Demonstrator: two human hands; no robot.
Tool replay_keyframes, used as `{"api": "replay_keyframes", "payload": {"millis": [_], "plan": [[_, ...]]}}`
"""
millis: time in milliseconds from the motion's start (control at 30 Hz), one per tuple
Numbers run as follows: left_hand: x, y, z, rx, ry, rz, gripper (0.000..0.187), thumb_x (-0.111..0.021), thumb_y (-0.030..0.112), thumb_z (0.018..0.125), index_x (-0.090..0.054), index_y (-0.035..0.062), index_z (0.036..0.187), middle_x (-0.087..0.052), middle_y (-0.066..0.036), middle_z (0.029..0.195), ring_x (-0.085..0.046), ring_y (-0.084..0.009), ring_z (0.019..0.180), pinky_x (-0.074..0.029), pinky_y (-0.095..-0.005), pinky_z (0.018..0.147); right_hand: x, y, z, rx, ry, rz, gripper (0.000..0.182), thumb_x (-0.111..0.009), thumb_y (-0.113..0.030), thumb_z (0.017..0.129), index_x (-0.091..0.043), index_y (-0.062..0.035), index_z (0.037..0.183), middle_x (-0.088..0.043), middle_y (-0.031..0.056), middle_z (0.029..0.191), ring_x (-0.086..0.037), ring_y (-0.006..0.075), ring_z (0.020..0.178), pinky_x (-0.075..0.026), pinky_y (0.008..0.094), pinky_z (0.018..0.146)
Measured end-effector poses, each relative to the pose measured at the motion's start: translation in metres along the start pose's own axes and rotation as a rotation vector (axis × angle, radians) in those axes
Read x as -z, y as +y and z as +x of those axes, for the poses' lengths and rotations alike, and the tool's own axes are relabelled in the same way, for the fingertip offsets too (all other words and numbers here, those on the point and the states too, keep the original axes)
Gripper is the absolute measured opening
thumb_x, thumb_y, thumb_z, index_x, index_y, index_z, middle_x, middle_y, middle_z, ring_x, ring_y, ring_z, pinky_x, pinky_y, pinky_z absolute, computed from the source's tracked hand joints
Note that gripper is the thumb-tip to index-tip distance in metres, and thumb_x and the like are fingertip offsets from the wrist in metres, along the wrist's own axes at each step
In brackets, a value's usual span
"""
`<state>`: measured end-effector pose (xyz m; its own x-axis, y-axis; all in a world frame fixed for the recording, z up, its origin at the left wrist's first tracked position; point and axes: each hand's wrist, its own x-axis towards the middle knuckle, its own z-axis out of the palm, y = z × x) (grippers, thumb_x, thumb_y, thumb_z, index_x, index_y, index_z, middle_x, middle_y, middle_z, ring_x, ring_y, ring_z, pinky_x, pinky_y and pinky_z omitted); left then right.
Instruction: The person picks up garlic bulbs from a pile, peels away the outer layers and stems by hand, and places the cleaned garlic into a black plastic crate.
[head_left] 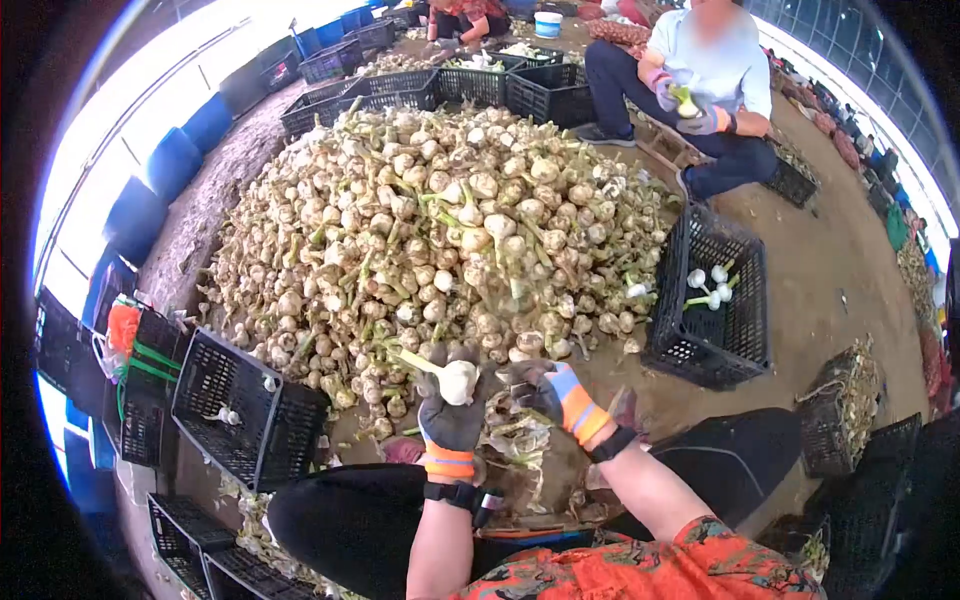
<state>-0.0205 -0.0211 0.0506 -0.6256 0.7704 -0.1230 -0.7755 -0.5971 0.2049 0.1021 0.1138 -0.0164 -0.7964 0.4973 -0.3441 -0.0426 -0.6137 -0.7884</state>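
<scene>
A peeled white garlic bulb (pixel 458 382) with a pale green stem pointing up and left rests in my left hand (pixel 450 410), which wears a dark glove with an orange and grey cuff. To its right is my right hand (pixel 548 392), gloved the same way, its fingers curled and apart from the bulb. Whatever those fingers hold, if anything, is too small to make out. Loose papery peelings (pixel 515 440) lie below and between the hands. Just beyond them rises a large heap of unpeeled garlic (pixel 430 230).
A black crate (pixel 725 345) with several white bulbs stands at the right, another crate (pixel 225 375) with a few bulbs at the left. A seated person (pixel 710 80) holds garlic at the upper right; another person (pixel 468 22) bends beyond the heap, behind more crates (pixel 400 90).
</scene>
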Motion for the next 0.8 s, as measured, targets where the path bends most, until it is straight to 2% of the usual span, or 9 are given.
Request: {"api": "replay_keyframes", "payload": {"millis": [67,200,267,333,400,500,633,733,800], "plan": [[-0.003,-0.002,0.001,-0.028,-0.001,0.011,0.036,-0.050,0.027,0.089,-0.050,0.0049,0.118,-0.054,-0.018,0.117,-0.046,-0.0347,0.116,-0.026,-0.0562,0.104,-0.028,-0.010,-0.009,0.095,0.014,-0.019,0.028,-0.058,-0.011,0.082,-0.057,0.0012,0.108,-0.064,0.0078,0.096,-0.062,0.0164,0.085,-0.051,0.0264,0.071],[0.027,-0.002,0.009,-0.112,-0.054,0.361,0.032,-0.056,0.022,0.088,-0.051,0.0033,0.113,-0.053,-0.011,0.115,-0.052,-0.0261,0.107,-0.042,-0.0373,0.095,-0.047,-0.020,-0.010,0.233,-0.084,0.000,0.025,-0.058,-0.003,0.081,-0.057,0.0029,0.106,-0.064,0.0079,0.095,-0.062,0.0154,0.088,-0.051,0.0252,0.070],[0.022,-0.004,0.008,-0.112,-0.038,0.582,0.032,-0.059,0.023,0.086,-0.053,0.0018,0.109,-0.053,-0.011,0.113,-0.053,-0.0233,0.104,-0.043,-0.0338,0.091,-0.053,-0.025,-0.009,0.179,0.063,0.147,0.025,-0.059,0.001,0.078,-0.058,0.0036,0.103,-0.064,0.0080,0.091,-0.062,0.0138,0.082,-0.050,0.0235,0.068],[0.022,0.000,0.010,-0.141,-0.090,0.774,0.030,-0.061,0.020,0.084,-0.055,0.0013,0.107,-0.053,-0.011,0.113,-0.053,-0.0222,0.103,-0.043,-0.0327,0.089,-0.048,-0.023,0.005,0.188,0.160,-0.559,0.025,-0.066,-0.003,0.069,-0.063,0.0003,0.093,-0.067,0.0102,0.087,-0.063,0.0176,0.081,-0.050,0.0298,0.073],[0.019,0.001,0.010,-0.177,-0.143,0.966,0.029,-0.063,0.018,0.082,-0.057,0.0009,0.104,-0.053,-0.011,0.112,-0.053,-0.0211,0.102,-0.043,-0.0315,0.088,-0.047,-0.037,0.001,0.199,0.156,-0.606,0.023,-0.067,-0.012,0.067,-0.065,-0.0008,0.087,-0.067,0.0134,0.082,-0.064,0.0227,0.076,-0.050,0.0321,0.072],[0.008,-0.002,0.010,-0.303,-0.338,1.351,0.022,-0.064,0.008,0.077,-0.061,0.0006,0.097,-0.052,-0.011,0.108,-0.052,-0.0210,0.100,-0.042,-0.0303,0.085,-0.057,-0.060,-0.007,0.159,0.198,-1.077,0.031,-0.065,-0.027,0.066,-0.065,-0.0022,0.085,-0.064,0.0199,0.086,-0.061,0.0334,0.082,-0.049,0.0366,0.075],[0.027,-0.006,0.012,-0.365,-0.329,1.453,0.026,-0.067,0.010,0.075,-0.060,0.0014,0.098,-0.051,-0.011,0.109,-0.051,-0.0213,0.100,-0.042,-0.0302,0.085,-0.069,-0.070,-0.016,0.129,0.098,-1.428,0.032,-0.060,-0.025,0.065,-0.061,-0.0020,0.088,-0.061,0.0224,0.091,-0.058,0.0352,0.090,-0.047,0.0399,0.080],[0.035,-0.006,0.010,-0.430,-0.232,1.280,0.033,-0.069,0.013,0.075,-0.057,0.0012,0.104,-0.054,-0.011,0.107,-0.053,-0.0215,0.099,-0.044,-0.0313,0.085,-0.068,-0.064,-0.015,0.159,0.100,-1.408,0.041,-0.061,-0.021,0.063,-0.058,0.0020,0.096,-0.059,0.0244,0.096,-0.058,0.0372,0.090,-0.047,0.0399,0.078],[0.036,-0.001,0.005,-0.173,0.057,0.857,0.039,-0.068,0.014,0.077,-0.053,0.0003,0.110,-0.057,-0.013,0.106,-0.055,-0.0222,0.099,-0.046,-0.0335,0.085,-0.064,-0.060,-0.015,0.170,0.097,-1.400,0.043,-0.061,-0.021,0.063,-0.057,0.0024,0.099,-0.058,0.0242,0.100,-0.057,0.0375,0.091,-0.046,0.0396,0.080]]}}
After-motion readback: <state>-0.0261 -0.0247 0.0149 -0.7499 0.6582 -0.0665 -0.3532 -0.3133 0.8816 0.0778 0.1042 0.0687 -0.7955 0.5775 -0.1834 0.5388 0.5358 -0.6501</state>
